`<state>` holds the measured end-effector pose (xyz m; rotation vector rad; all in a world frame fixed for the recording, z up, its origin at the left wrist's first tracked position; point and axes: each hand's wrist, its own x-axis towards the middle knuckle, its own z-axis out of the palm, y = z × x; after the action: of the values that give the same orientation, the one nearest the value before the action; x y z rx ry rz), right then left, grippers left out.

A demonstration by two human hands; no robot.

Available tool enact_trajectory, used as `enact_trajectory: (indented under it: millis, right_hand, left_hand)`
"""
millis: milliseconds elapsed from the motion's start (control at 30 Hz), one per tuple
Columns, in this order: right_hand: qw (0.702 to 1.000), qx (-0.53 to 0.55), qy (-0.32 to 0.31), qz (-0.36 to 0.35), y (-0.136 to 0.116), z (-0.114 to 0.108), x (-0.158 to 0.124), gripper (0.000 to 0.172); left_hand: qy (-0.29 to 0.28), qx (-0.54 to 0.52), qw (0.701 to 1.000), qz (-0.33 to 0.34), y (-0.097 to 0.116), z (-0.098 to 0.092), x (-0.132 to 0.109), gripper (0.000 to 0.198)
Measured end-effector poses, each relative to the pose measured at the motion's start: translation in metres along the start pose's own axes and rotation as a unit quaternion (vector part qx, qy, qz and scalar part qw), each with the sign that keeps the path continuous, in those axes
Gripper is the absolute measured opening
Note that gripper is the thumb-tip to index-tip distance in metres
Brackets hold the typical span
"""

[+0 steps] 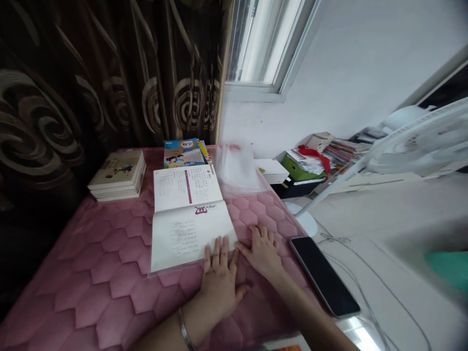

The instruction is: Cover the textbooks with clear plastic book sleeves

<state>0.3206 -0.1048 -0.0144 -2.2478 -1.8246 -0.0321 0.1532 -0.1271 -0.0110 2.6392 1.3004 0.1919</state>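
An open book [186, 214] lies flat on the pink quilted surface [109, 273], inside what looks like a clear plastic cover. My left hand [219, 280] rests flat at the book's near right corner, fingers stretched out on the page edge. A bracelet sits on that wrist. My right hand [262, 251] lies flat on the quilt just right of the book, fingers spread, touching the book's edge. Neither hand holds anything.
A stack of books [117, 175] sits at the far left, a colourful textbook [183, 152] behind the open one, clear plastic sheets [237, 168] to its right. A black phone [323, 274] lies at the right edge. A white fan [413, 144], cables and cluttered books are on the floor.
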Motion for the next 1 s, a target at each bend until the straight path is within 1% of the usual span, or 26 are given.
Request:
enact_trajectory:
  millis: [133,300,400,467,533,567,600,633,667,700,800,900,1000]
  right_hand:
    - [1.000,-0.020,-0.008,0.013,-0.003,-0.002,0.014,0.063]
    - [0.999,-0.025,-0.005,0.030,-0.019,0.003,0.056,0.066]
    - [1.000,0.012,0.011,0.017,-0.023,0.005,0.079,0.059]
    - [0.996,0.089,0.012,-0.007,-0.019,0.000,0.082,0.045]
    - [0.980,0.185,-0.010,-0.071,-0.011,-0.011,0.073,0.029]
    - [0.968,0.221,-0.021,-0.118,-0.005,-0.017,0.063,0.026]
    - [0.954,0.235,-0.041,-0.182,0.000,-0.024,0.052,0.025]
    - [0.944,0.228,-0.043,-0.235,0.006,-0.029,0.040,0.023]
    - [0.935,0.208,-0.047,-0.284,0.010,-0.033,0.028,0.023]
    - [0.928,0.184,-0.052,-0.320,0.014,-0.035,0.018,0.024]
    - [0.914,0.106,-0.029,-0.391,0.020,-0.032,-0.002,0.031]
    - [0.896,0.021,0.006,-0.444,0.021,-0.024,-0.004,0.033]
    - [0.882,-0.038,0.029,-0.469,0.020,-0.018,-0.003,0.036]
  left_hand:
    - [-0.011,-0.025,1.000,-0.002,-0.004,0.001,-0.001,0.079]
    - [0.004,-0.033,0.999,-0.006,-0.004,0.004,-0.003,0.077]
    - [0.011,-0.029,0.999,-0.009,-0.005,0.006,-0.002,0.080]
    - [0.010,-0.027,1.000,-0.006,-0.006,0.006,-0.003,0.081]
    - [0.007,-0.028,1.000,-0.001,-0.007,0.004,-0.003,0.081]
    - [0.004,-0.029,1.000,0.002,-0.007,0.003,-0.003,0.081]
    - [0.002,-0.031,1.000,0.003,-0.007,0.003,-0.003,0.079]
    - [0.000,-0.033,0.999,0.004,-0.007,0.002,-0.003,0.078]
    - [-0.001,-0.034,0.999,0.003,-0.006,0.002,-0.002,0.075]
    - [-0.003,-0.034,0.999,0.002,-0.006,0.001,-0.001,0.072]
    - [-0.011,-0.029,0.999,-0.009,-0.009,-0.004,0.003,0.068]
    - [-0.023,0.003,1.000,-0.017,-0.021,-0.016,0.006,0.061]
    - [-0.004,0.081,0.997,-0.013,-0.040,-0.028,-0.001,0.050]
